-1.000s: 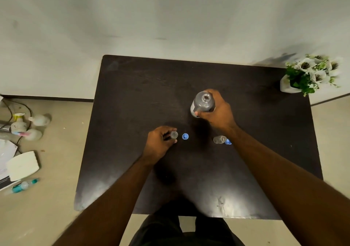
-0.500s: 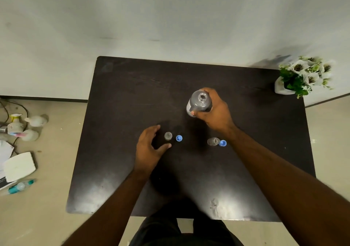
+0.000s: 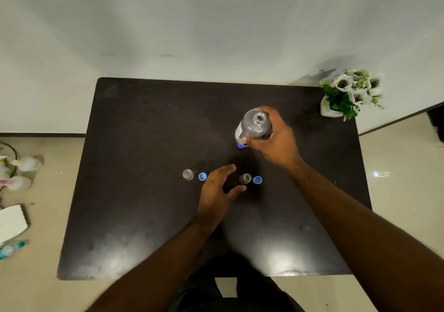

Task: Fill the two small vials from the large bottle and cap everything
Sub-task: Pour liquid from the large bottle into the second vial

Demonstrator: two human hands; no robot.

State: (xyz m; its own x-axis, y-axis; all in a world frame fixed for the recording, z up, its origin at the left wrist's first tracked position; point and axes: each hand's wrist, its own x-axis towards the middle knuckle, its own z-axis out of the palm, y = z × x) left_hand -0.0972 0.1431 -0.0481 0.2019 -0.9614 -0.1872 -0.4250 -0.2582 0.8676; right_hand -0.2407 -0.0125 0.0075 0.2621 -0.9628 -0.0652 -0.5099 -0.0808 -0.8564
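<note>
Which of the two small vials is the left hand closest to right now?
The right-hand vial, with a blue cap just to its right. The open left hand has its fingers and thumb spread beside it; the other vial stands farther left, beyond its own cap.

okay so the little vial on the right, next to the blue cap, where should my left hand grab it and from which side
Take the right vial by its side wall, low on the body, coming from its left where the open left hand already is. It stands upright and uncapped, so a side grip leaves the mouth clear. A blue cap sits close on its right, crowding that side.
</note>
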